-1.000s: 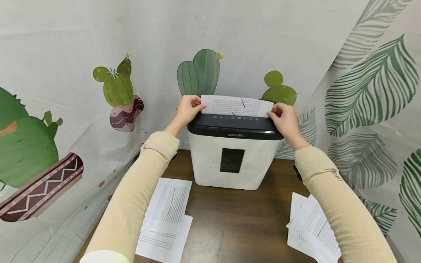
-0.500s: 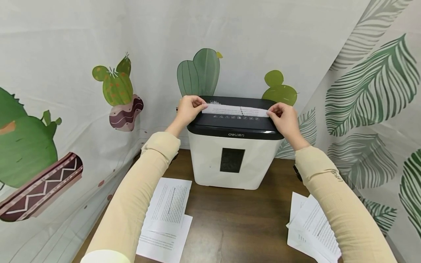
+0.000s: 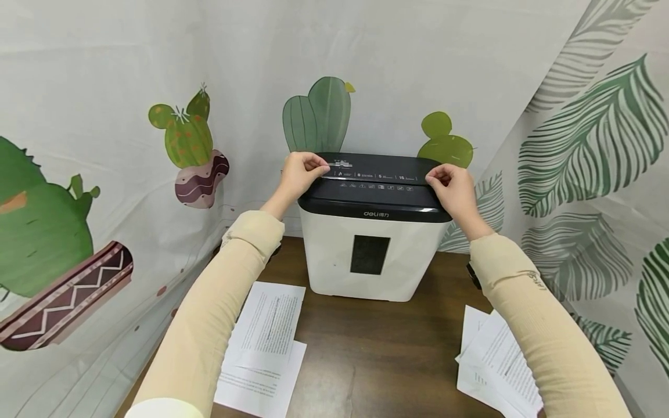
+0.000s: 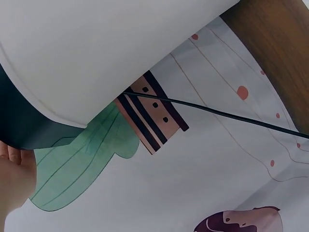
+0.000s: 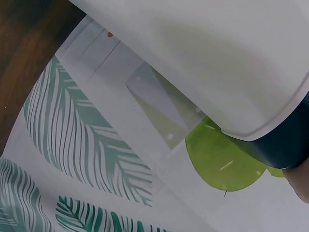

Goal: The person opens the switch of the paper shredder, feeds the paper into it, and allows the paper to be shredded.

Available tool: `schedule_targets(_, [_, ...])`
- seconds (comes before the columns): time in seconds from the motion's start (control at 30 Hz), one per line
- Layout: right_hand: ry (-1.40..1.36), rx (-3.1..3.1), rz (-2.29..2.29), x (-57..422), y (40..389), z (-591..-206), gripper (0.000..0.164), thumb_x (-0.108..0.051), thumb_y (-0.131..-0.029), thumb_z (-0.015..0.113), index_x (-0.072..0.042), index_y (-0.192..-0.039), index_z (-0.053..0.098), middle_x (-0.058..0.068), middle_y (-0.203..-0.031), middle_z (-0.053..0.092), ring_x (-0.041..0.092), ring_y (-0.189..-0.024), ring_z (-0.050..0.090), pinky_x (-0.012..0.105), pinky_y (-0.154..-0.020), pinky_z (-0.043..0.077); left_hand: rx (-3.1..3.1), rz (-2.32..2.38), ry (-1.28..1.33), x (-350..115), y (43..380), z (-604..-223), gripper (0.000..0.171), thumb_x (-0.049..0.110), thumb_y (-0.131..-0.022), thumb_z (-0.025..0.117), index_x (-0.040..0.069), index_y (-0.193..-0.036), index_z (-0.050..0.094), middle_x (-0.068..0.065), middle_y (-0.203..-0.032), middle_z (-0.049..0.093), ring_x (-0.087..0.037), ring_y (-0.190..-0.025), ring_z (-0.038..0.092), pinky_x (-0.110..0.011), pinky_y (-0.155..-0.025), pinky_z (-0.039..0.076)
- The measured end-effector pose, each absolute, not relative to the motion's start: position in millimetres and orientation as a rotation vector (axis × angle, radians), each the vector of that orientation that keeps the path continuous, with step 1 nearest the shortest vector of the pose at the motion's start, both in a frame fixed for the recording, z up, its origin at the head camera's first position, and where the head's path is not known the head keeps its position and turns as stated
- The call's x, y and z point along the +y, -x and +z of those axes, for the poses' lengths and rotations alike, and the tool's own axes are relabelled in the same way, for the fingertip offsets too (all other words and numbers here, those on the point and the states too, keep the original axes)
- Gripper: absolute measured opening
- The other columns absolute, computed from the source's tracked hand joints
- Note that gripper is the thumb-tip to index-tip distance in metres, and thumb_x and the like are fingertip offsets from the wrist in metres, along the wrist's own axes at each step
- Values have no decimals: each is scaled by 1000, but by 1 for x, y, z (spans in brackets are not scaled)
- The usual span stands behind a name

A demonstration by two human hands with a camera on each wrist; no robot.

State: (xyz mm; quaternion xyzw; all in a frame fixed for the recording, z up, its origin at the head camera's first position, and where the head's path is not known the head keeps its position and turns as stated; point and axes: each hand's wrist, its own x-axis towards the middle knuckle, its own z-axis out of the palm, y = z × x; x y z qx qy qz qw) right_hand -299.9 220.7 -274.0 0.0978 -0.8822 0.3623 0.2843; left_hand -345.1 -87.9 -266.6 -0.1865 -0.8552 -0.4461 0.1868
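A paper shredder (image 3: 373,252) with a white body, dark window and black top stands on the wooden table in the head view. My left hand (image 3: 302,175) is at the left end of its slot, thumb and index finger drawn together. At the slot's right end is my right hand (image 3: 452,184), its fingers curled in the same pinching shape. No paper shows between the fingers of either hand. The wrist views catch only the edge of the left hand (image 4: 17,176) and of the right hand (image 5: 298,181), beside the black top.
Printed sheets (image 3: 266,348) lie on the table (image 3: 376,360) at the left, and more sheets (image 3: 496,363) overlap at the right. A black cord (image 4: 217,112) runs behind the shredder. Curtains (image 3: 245,52) with cactus and leaf prints hang close behind and on both sides.
The printed sheet has sunk down into the shredder slot and is out of sight. Both hands have stayed nearly in place at the slot's ends and no longer hold it.
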Motion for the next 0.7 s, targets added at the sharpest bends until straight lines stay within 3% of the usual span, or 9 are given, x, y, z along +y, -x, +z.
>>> schedule_targets(0.47, [-314,-2338,948,219,287,-280,14,-8,-93,56,4,-92,63,17,-83,62,-2,-64,43,13,-62,35,-2199,-1384,482,-112,330,-278,14,11,-85,70,-3,-88,71,-20,-79,68,2,-59,51,-13,-59,42])
schedule_targets(0.7, [-355,-2232,961,215,274,-285,11,-6,-91,57,4,-90,63,15,-80,61,-7,-66,43,15,-64,35,-2059,-1485,477,-129,319,-289,18,11,-86,69,-6,-92,70,-24,-81,66,2,-60,51,-12,-59,40])
